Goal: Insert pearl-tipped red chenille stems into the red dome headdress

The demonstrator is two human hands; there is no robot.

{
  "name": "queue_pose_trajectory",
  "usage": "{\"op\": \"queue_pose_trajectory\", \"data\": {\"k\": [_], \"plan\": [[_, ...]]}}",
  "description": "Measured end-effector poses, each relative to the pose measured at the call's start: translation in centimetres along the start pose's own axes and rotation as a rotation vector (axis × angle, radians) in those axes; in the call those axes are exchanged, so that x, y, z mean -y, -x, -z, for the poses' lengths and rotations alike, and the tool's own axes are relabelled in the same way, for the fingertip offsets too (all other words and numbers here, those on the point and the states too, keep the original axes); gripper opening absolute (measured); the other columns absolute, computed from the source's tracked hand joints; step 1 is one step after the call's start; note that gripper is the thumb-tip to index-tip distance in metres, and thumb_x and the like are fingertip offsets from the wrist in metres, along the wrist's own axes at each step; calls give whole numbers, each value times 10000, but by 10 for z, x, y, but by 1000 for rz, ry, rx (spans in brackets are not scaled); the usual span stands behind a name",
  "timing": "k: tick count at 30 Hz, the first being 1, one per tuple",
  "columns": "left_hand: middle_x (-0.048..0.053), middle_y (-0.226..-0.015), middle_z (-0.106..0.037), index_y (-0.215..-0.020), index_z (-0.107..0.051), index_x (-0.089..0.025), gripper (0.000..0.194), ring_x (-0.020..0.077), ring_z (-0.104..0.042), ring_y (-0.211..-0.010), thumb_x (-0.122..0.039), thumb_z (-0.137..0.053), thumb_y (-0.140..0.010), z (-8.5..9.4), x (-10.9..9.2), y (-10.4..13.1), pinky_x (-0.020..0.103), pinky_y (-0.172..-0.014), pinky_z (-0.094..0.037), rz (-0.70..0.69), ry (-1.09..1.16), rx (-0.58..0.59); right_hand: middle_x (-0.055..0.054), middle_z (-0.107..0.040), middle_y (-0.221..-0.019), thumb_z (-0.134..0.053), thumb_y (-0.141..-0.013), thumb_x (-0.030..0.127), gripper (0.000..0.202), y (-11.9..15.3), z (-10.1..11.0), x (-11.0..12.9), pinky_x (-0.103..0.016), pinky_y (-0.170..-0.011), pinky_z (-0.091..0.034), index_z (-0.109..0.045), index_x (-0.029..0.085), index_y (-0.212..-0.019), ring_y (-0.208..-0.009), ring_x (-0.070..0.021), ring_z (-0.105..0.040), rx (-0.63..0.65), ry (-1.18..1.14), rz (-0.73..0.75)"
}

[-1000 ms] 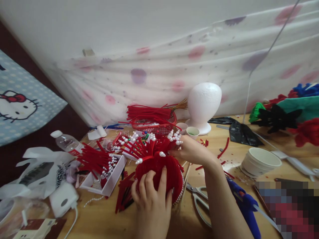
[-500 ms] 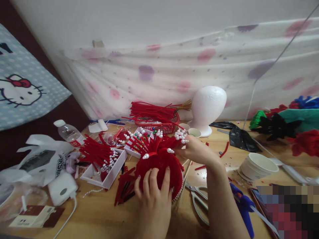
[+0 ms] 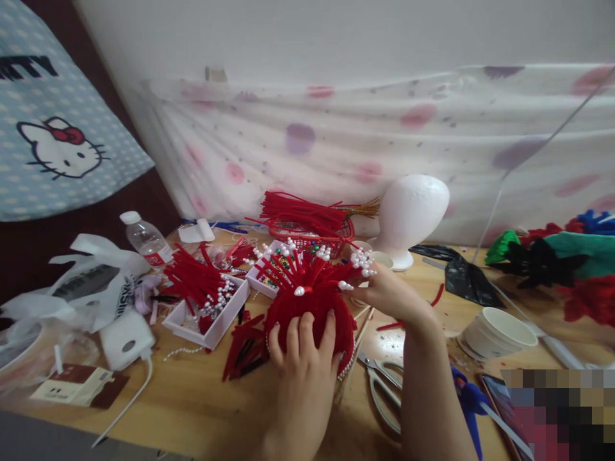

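A red velvet headdress lies before me, edged with a string of small pearls along its lower right. Red stems tipped with white pearl clusters fan out from its far side. My left hand is laid over the near part, fingers spread and bent onto the velvet, holding it. My right hand reaches around the far right side, fingers curled in at the headdress behind the pearl clusters. Its fingertips are mostly hidden. Scissors lie beside my right forearm.
A white box holds red stems and pearls; another box holds beads. Behind are a red basket, a white foam head and paper cups. A blue glue gun and a phone lie right.
The whole view has shifted, so most things appear slightly further right. Both hands keep their places on the headdress, with little visible movement.
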State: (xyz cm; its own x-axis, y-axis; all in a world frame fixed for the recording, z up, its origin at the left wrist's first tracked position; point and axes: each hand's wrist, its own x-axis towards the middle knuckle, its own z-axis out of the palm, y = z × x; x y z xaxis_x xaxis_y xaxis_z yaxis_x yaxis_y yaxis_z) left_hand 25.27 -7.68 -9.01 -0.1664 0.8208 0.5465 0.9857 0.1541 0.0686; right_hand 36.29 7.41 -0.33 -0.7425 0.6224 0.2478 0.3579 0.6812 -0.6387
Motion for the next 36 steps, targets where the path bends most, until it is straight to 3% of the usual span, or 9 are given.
{"op": "queue_pose_trajectory", "data": {"k": [13,20,30,36], "plan": [[124,-1227,-588,-1378,-496,-315,566,311,-530,-1140,-394,-659,-841,3,0,5,583,-971,-385,0,35,35,-13,-699,-766,-574,-834,326,206,1,-1,-7,-295,-635,-497,-699,205,-945,-688,-180,-618,-14,17,-17],[123,-1207,-587,-1302,-578,-310,532,313,-528,-1110,-369,-718,-792,-5,0,6,579,-955,-397,-2,22,-42,1,-682,-743,-535,-798,198,148,1,-1,-7,-273,-637,-483,-670,195,-857,-711,-167,-606,2,-3,0],[120,-1169,-608,-1305,-579,-297,556,305,-544,-1075,-359,-735,-775,0,0,1,571,-937,-404,10,23,-17,-10,-686,-731,-545,-848,297,184,1,0,-7,-282,-619,-478,-696,193,-866,-670,-160,-592,-3,9,6],[117,-1138,-586,-1268,-611,-306,558,298,-531,-1077,-345,-771,-735,1,1,-1,572,-962,-387,20,58,-40,-6,-704,-796,-520,-809,184,207,0,0,-6,-270,-637,-484,-705,199,-900,-706,-156,-608,3,14,48]]}}
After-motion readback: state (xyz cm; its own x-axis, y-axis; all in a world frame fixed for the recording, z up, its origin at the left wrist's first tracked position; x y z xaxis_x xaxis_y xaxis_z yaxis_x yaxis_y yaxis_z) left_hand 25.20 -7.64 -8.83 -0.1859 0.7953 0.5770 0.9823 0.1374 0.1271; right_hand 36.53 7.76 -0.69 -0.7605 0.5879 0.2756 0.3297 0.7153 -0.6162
